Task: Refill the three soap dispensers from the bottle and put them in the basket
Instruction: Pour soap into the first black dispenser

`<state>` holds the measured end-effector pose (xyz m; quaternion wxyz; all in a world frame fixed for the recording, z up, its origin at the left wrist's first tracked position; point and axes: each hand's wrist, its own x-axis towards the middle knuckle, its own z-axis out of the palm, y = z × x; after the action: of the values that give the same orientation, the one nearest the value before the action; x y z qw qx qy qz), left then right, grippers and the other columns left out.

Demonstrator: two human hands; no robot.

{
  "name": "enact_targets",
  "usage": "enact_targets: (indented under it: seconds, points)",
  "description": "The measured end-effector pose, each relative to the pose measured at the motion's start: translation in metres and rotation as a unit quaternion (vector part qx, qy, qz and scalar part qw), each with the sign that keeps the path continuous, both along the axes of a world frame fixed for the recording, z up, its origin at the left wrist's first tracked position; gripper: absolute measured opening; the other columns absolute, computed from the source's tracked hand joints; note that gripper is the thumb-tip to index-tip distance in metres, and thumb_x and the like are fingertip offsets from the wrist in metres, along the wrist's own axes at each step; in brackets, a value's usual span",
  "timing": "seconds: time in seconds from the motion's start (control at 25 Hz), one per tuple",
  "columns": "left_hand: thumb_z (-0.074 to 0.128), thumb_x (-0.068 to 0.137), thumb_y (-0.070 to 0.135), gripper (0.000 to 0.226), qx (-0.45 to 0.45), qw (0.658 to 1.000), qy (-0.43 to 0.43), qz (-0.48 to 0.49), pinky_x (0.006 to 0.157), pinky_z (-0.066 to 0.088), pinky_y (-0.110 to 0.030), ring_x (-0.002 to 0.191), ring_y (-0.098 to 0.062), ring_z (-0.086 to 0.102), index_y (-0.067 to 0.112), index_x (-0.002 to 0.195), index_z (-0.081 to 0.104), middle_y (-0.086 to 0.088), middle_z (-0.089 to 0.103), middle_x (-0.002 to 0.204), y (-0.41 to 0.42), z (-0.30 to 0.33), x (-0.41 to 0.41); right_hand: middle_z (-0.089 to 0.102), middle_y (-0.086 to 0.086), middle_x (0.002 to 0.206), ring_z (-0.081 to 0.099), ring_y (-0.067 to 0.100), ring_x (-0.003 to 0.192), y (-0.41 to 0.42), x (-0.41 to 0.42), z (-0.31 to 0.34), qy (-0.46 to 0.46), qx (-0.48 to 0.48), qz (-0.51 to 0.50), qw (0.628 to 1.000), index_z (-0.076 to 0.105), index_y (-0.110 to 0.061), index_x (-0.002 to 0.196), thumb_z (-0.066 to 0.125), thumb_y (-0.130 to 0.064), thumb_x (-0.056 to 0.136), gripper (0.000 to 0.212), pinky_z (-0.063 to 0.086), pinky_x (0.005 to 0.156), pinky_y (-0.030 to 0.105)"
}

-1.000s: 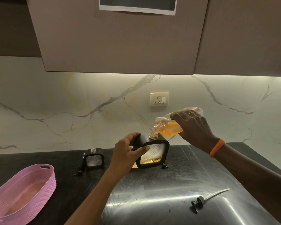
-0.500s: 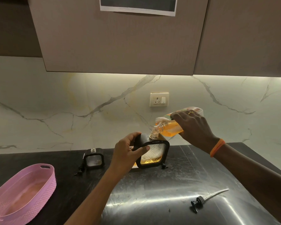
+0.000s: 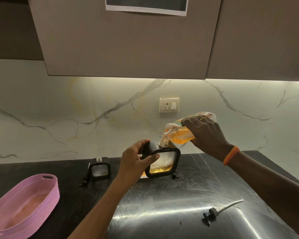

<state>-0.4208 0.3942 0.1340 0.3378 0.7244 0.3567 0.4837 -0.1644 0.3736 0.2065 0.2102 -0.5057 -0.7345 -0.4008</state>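
— So, what do I see of the hands?

— I see the right hand [image 3: 205, 133] wrapped around a clear refill bottle [image 3: 181, 135] with orange liquid soap inside. The fingers are curled over the top of it. The bottle is tilted, neck down to the left, and its threaded mouth sits on the opening of a black-framed soap dispenser [image 3: 162, 160].

— And the other hand?

— The left hand [image 3: 136, 161] grips the left upper corner of this dispenser, the thumb on the front frame and the fingers curled behind. The dispenser stands on the dark countertop [image 3: 188, 187], leaning a little. Through its patterned glass window I see amber soap only in the bottom part.

— Where are the other things?

— A second dispenser [image 3: 100, 169], smaller in the view, stands to the left of the left hand, apart from it, with its neck open. I cannot tell how much soap it has. One pump head [image 3: 219, 211] with a long tube lies on the shiny counter at the front right, well apart from both dispensers. The pink basket [image 3: 47, 192] is at the far left, at the edge of the view, and I see no dispenser in it. An orange band [image 3: 231, 155] is on the right wrist.
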Motion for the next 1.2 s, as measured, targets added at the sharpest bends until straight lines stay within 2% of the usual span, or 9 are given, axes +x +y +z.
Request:
enact_targets:
  seconds: [0.24,0.88,1.04,1.2]
  points:
    - [0.078,0.079,0.025,0.041,-0.002,1.0,-0.003,-0.009,0.072,0.049,-0.005,0.096,0.002,0.062,0.029,0.114,0.056,0.019,0.063,0.102,-0.0025,0.0035,0.0007,0.073,0.011,0.099,0.071,0.033,0.081,0.0008,-0.0002,0.0004,-0.001,0.002,0.001,1.0,0.066,-0.01,0.1,0.092,-0.018,0.054,0.054,0.057,0.069,0.045]
    - [0.078,0.079,0.025,0.041,0.0,1.0,-0.012,-0.01,0.072,0.05,-0.007,0.098,-0.003,0.063,0.029,0.114,0.057,0.016,0.065,0.103,-0.0027,0.0027,0.0015,0.072,0.012,0.101,0.071,0.034,0.085,0.0007,0.0,0.0019,-0.008,0.002,-0.005,1.0,0.066,-0.01,0.102,0.092,-0.018,0.055,0.054,0.057,0.072,0.048]
    - [0.078,0.079,0.024,0.039,0.007,1.0,-0.005,-0.011,0.071,0.048,-0.004,0.093,0.003,0.062,0.033,0.11,0.055,0.022,0.062,0.099,-0.0056,0.0045,0.002,0.073,0.012,0.099,0.071,0.034,0.083,-0.0003,-0.0001,0.0017,-0.01,0.006,-0.004,1.0,0.067,-0.01,0.101,0.093,-0.018,0.053,0.055,0.057,0.071,0.048]
    - [0.078,0.079,0.025,0.039,0.005,1.0,-0.007,-0.012,0.07,0.049,-0.007,0.094,0.003,0.063,0.033,0.11,0.056,0.022,0.063,0.1,-0.0063,0.0037,0.0013,0.073,0.011,0.099,0.071,0.033,0.082,-0.0006,-0.0004,0.0009,-0.013,0.007,-0.004,1.0,0.067,-0.01,0.1,0.093,-0.018,0.052,0.055,0.057,0.071,0.047]
